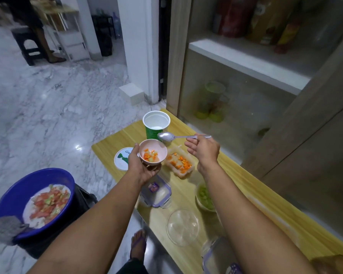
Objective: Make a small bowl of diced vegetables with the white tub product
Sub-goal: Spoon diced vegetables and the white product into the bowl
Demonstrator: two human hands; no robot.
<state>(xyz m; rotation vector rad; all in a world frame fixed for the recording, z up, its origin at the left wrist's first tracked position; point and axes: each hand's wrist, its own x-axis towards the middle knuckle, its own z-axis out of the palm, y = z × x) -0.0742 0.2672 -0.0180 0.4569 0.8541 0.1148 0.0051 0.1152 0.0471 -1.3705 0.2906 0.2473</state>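
Small pink bowl (152, 153), holding diced carrot and pale vegetable pieces, cupped in left hand (142, 167) above the table (236, 186); right hand (203, 150) pinching an apparently empty spoon (166, 137) beside the open white tub (156, 123); tub product seemingly not yet added.

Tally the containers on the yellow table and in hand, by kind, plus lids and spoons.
Small pink bowl with diced vegetables, held in the left hand: 1
Open white-and-green tub: 1
Clear rectangular container of diced carrot: 1
Bowl of green pieces: 1
Empty clear glass bowl: 1
Lids: round white tub lid, purple-clipped clear lid: 2
Metal spoon, pinched by the right hand: 1
Total: 8
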